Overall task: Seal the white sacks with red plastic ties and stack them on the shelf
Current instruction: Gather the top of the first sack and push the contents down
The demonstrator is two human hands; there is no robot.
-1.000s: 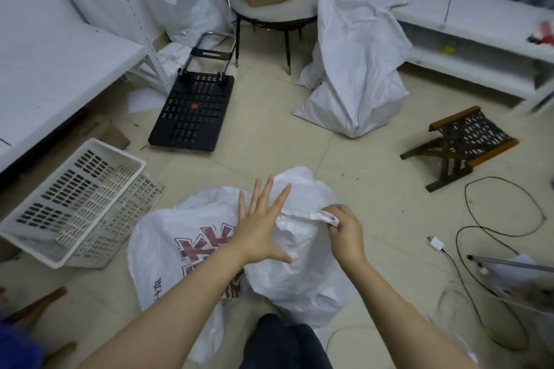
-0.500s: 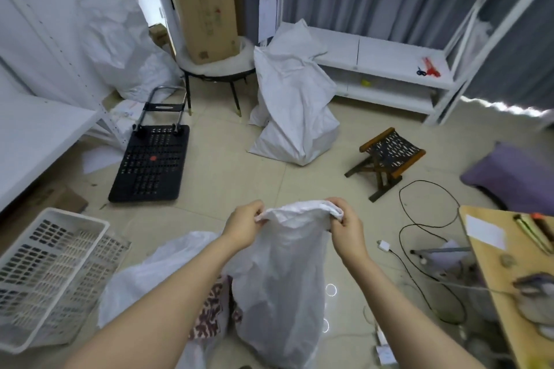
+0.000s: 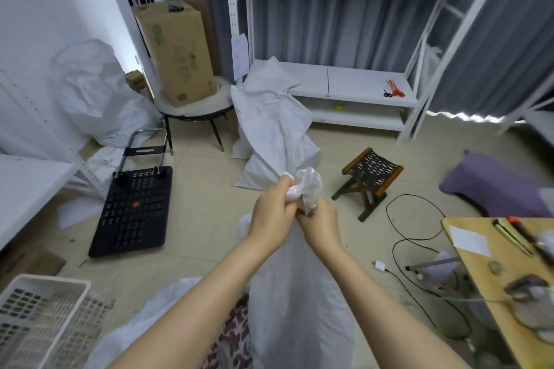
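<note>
Reference item: the upright white sack (image 3: pixel 299 293) at centre frame.

- Far left of the sack, low: a white plastic basket (image 3: pixel 39 317) on the floor.
- Left of the sack: a black folded trolley (image 3: pixel 133 210), lying flat.
- Behind the sack and to its left: a cardboard box (image 3: pixel 177 54) on a round stool.
- Directly behind the sack: a second white sack (image 3: pixel 269 129), standing on the floor.
- At the top of the sack: the left hand (image 3: pixel 271 219) and right hand (image 3: pixel 320 225), pressed together. Both are clenched around the gathered neck (image 3: pixel 305 189).
- Behind the sack and to its right: the white shelf (image 3: pixel 353 81), with the red ties (image 3: pixel 395 89) lying on its top board.
- Right of the sack: a wooden table (image 3: pixel 479 263).
</note>
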